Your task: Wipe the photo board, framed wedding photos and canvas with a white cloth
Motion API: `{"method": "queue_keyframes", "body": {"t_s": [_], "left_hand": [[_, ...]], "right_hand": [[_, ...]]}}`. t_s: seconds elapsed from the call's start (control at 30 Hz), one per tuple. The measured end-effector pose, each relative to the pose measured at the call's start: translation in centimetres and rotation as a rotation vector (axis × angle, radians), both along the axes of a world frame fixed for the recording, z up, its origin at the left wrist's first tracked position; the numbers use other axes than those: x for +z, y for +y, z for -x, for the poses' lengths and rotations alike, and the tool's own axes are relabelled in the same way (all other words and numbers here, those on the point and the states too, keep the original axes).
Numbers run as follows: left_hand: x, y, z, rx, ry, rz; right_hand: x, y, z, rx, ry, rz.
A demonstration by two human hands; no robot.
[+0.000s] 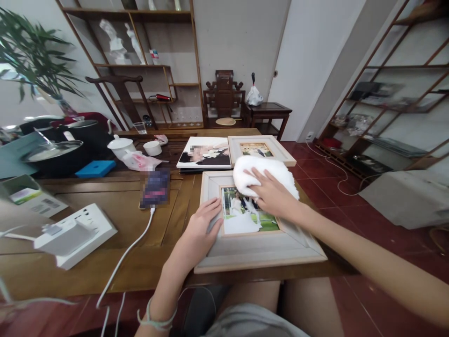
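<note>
A framed wedding photo (pixel 252 252) with a wide pale border lies flat near the table's front edge. My left hand (pixel 201 227) rests on its left border, fingers stretched out flat and the thumb apart. On the upper right of the frame, my right hand (pixel 271 189) presses down on a folded white cloth (pixel 245 171), its fingers spread over the fabric. The cloth covers the frame's top right part and a little of the picture. Just beyond lie a second framed photo (pixel 277 147) and a photo album (pixel 203 157) with a couple on its cover.
To the left are a charging phone (pixel 154 189), a white power strip (pixel 84 234), a blue box (pixel 96 169) and a black pot (pixel 54 157). A white lidded bowl (pixel 121 145) stands farther back. The phone's white cable runs over the front edge.
</note>
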State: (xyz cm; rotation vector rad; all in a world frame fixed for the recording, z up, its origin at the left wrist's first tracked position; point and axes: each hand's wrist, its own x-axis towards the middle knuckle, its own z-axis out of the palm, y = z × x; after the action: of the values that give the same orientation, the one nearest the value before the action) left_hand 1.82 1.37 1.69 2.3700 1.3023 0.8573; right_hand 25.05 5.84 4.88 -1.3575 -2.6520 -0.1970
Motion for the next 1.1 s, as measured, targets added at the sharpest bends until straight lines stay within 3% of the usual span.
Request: {"method": "queue_keyframes", "body": {"t_s": [0.1, 0.2, 0.33, 0.5, 0.63, 0.77, 0.93, 1.1], "left_hand": [[-0.1, 0.0, 0.0, 0.010, -0.004, 0.002], [-0.1, -0.1, 0.0, 0.036, -0.007, 0.002], [0.1, -0.2, -0.1, 0.055, -0.001, 0.005], [0.0, -0.2, -0.2, 0.048, 0.012, -0.003], [0.0, -0.2, -0.2, 0.034, 0.018, -0.016], [0.0, -0.1, -0.1, 0.024, 0.020, -0.004], [-0.1, 0.0, -0.1, 0.017, 0.000, 0.010], [-0.1, 0.0, -0.1, 0.018, -0.011, 0.011]], "right_hand": [[0.3, 2.4, 0.2, -0.003, -0.025, 0.014], [0.5, 1.7, 0.6, 0.037, -0.018, 0.080], [1.5, -3.1, 0.7, 0.112, -0.025, 0.233], [4.0, -10.2, 0.9, 0.203, -0.013, 0.458], [4.1, -12.5, 1.8, 0.225, 0.035, 0.511], [2.0, -10.4, 2.2, 0.169, 0.058, 0.395], [0.2, -3.8, 1.3, 0.045, -0.002, 0.153], [0.0, 1.8, 1.1, 0.098, -0.080, 0.007]]}}
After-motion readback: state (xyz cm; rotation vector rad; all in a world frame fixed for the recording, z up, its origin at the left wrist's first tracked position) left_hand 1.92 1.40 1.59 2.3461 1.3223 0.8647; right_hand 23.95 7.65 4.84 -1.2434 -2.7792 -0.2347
